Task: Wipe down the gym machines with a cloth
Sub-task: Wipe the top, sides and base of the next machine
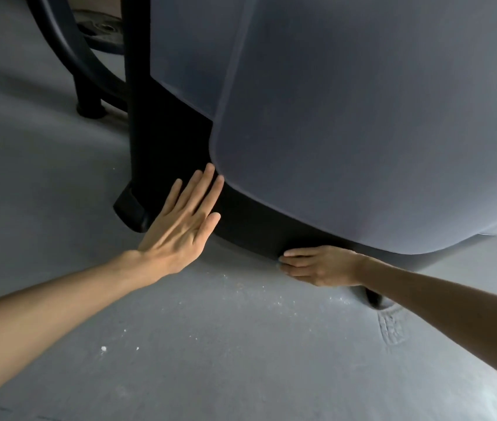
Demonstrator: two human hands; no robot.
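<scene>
Fingers (207,183) of L hand (177,235) flat on machine (256,220).

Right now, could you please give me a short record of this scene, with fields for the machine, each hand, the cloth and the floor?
machine: grey panel above a black base
left hand: flat, fingers straight, on the base just below the panel's corner
right hand: fingers straight, against the lower edge of the base
cloth: none clearly visible
floor: grey, scattered with white specks
background: weight plate behind a black frame leg
</scene>
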